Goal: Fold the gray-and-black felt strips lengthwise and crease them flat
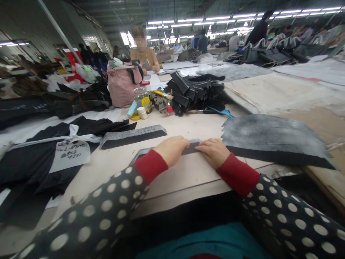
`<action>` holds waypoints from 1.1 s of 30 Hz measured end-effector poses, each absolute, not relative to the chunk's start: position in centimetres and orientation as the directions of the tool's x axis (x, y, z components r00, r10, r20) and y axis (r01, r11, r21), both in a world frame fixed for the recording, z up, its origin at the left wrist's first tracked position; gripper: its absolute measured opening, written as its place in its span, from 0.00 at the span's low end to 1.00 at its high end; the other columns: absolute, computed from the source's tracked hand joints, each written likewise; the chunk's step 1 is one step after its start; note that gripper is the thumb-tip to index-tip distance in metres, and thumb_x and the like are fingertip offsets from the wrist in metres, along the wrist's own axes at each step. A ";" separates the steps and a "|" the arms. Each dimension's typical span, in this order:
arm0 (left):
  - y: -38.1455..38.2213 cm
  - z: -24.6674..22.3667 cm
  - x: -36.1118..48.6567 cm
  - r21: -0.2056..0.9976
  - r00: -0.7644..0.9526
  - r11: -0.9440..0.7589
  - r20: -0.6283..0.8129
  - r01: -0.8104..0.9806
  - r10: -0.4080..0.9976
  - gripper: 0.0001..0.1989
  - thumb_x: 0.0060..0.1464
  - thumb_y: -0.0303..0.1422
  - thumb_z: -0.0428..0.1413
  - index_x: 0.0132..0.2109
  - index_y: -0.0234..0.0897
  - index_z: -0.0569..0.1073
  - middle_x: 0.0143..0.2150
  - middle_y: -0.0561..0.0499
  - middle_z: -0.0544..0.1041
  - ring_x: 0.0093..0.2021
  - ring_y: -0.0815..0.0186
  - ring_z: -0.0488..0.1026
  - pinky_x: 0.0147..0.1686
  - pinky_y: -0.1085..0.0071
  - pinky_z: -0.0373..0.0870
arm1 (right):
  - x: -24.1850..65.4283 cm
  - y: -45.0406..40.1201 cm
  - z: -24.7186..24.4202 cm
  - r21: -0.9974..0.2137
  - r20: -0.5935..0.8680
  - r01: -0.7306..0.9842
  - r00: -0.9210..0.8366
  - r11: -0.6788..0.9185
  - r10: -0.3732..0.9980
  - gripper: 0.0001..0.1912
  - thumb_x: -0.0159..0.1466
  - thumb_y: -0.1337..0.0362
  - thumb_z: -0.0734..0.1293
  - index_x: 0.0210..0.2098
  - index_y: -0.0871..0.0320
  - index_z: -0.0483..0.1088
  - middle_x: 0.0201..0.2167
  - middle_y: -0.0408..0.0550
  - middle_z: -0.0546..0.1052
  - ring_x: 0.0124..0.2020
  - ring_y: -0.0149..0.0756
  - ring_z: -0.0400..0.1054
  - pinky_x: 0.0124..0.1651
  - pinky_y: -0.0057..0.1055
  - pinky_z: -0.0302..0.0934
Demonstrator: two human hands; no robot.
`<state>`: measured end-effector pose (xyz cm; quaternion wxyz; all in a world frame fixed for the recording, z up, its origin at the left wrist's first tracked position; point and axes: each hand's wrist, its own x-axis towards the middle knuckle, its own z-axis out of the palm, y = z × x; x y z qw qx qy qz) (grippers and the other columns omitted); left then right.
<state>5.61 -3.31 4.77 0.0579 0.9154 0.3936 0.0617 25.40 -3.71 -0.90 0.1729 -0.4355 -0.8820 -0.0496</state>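
Note:
A narrow dark strip (190,148) with a grey upper edge, fabric or leather, lies on the pale work table in front of me. My left hand (174,149) is closed, fingertips pinching the strip near its middle and covering part of it. Just to the right, my right hand (214,151) has bent fingers pressed together on the strip's right end. A short stretch of strip shows between both hands. Beyond my left hand lies a similar grey-and-black strip (134,136). Right of my right hand is a fanned stack of grey pieces with black edges (272,138).
Black bundled fabric (24,158) with a handwritten tag (70,155) lies at left. Further back are a pink bag (122,84), a glass jar (140,95), a brush (163,94) and piled black pieces (192,90). A co-worker (144,57) works across the table.

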 end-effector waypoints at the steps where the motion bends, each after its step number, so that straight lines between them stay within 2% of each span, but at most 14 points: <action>1: -2.8 4.0 7.0 0.188 0.686 -0.689 0.093 0.700 0.722 0.11 0.51 0.23 0.44 0.38 0.36 0.68 0.37 0.49 0.69 0.39 0.66 0.66 0.40 0.70 0.63 | 25.4 -3.8 -0.9 -0.060 0.347 0.783 -0.566 0.620 0.748 0.13 0.57 0.70 0.59 0.37 0.56 0.72 0.36 0.47 0.74 0.38 0.36 0.63 0.41 0.33 0.51; 8: -1.2 -0.7 9.3 0.314 0.648 -0.699 0.263 0.642 0.714 0.10 0.53 0.29 0.45 0.40 0.36 0.69 0.40 0.47 0.69 0.41 0.65 0.64 0.45 0.67 0.62 | 26.9 -5.0 -1.4 -0.075 0.419 0.771 -0.551 0.632 0.722 0.13 0.56 0.71 0.58 0.37 0.55 0.71 0.37 0.47 0.74 0.38 0.34 0.64 0.42 0.33 0.52; 11: -1.5 -0.8 9.0 0.302 0.662 -0.715 0.272 0.630 0.698 0.12 0.54 0.28 0.45 0.43 0.38 0.69 0.42 0.48 0.69 0.41 0.65 0.63 0.45 0.66 0.62 | 28.5 -5.2 -0.7 -0.101 0.370 0.811 -0.507 0.576 0.778 0.13 0.55 0.71 0.58 0.33 0.56 0.72 0.33 0.47 0.74 0.36 0.35 0.64 0.41 0.33 0.53; 14: -1.6 -0.4 9.1 0.253 0.707 -0.753 0.259 0.607 0.658 0.14 0.54 0.26 0.43 0.45 0.40 0.69 0.45 0.49 0.68 0.42 0.65 0.63 0.45 0.67 0.61 | 29.4 -4.4 0.7 -0.187 0.309 0.876 -0.378 0.445 0.873 0.14 0.55 0.71 0.56 0.33 0.58 0.72 0.32 0.48 0.74 0.34 0.34 0.65 0.39 0.30 0.56; 17: -1.6 -0.3 9.2 0.224 0.733 -0.771 0.242 0.596 0.636 0.16 0.54 0.26 0.43 0.47 0.41 0.68 0.47 0.51 0.68 0.43 0.65 0.62 0.45 0.67 0.61 | 28.8 -2.8 2.0 -0.268 0.166 0.914 -0.268 0.305 0.949 0.14 0.56 0.67 0.56 0.36 0.59 0.71 0.33 0.48 0.74 0.33 0.33 0.66 0.35 0.27 0.58; 21: -1.7 -0.6 9.2 0.200 0.742 -0.778 0.234 0.595 0.628 0.16 0.54 0.25 0.42 0.48 0.42 0.66 0.49 0.52 0.67 0.44 0.65 0.61 0.45 0.68 0.61 | 27.2 -0.8 2.3 -0.356 -0.152 0.926 -0.192 0.127 0.970 0.13 0.57 0.63 0.55 0.27 0.59 0.70 0.16 0.43 0.71 0.20 0.29 0.64 0.26 0.24 0.57; 24: -1.7 -0.8 9.2 0.194 0.742 -0.778 0.233 0.597 0.628 0.16 0.55 0.26 0.42 0.48 0.43 0.66 0.49 0.52 0.67 0.44 0.66 0.61 0.45 0.68 0.60 | 26.9 -0.1 2.0 -0.435 -0.301 0.900 -0.150 0.005 0.942 0.16 0.57 0.58 0.54 0.23 0.60 0.68 0.12 0.41 0.67 0.13 0.25 0.59 0.19 0.23 0.53; 28: -1.6 -1.1 9.2 0.200 0.735 -0.772 0.237 0.604 0.636 0.15 0.55 0.26 0.41 0.47 0.40 0.66 0.49 0.52 0.67 0.44 0.66 0.62 0.45 0.68 0.60 | 27.1 -0.3 1.6 -0.417 -0.226 0.907 -0.172 0.065 0.959 0.15 0.54 0.54 0.59 0.23 0.60 0.67 0.16 0.42 0.69 0.17 0.25 0.60 0.20 0.22 0.52; 33: -1.7 -1.1 9.3 0.181 0.723 -0.763 0.246 0.620 0.646 0.15 0.56 0.26 0.40 0.47 0.40 0.65 0.49 0.51 0.67 0.44 0.67 0.62 0.45 0.68 0.60 | 27.1 -1.4 1.2 -0.427 -0.109 0.896 -0.183 0.120 0.977 0.10 0.53 0.60 0.61 0.27 0.60 0.68 0.20 0.43 0.71 0.21 0.27 0.61 0.24 0.23 0.53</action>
